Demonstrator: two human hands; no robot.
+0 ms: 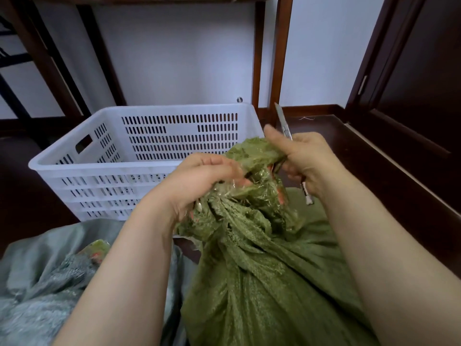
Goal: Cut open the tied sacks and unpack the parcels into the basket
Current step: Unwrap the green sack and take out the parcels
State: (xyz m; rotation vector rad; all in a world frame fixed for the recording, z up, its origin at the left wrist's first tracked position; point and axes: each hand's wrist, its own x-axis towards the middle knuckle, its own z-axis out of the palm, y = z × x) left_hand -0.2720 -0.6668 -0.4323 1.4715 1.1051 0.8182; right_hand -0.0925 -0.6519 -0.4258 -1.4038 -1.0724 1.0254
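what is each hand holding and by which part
Left hand grips the green sack at its tied neck. Right hand holds the utility knife by its handle, blade up, also pinching the sack's top.

I look into what seems a room in a home: white wall (187,58), dark wooden floor (336,151), dark door (419,71), wooden furniture legs (280,58).

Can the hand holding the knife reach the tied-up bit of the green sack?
Probably yes: the right hand touches the green sack by its bunched neck. But the knife points up, away, and the left hand covers part.
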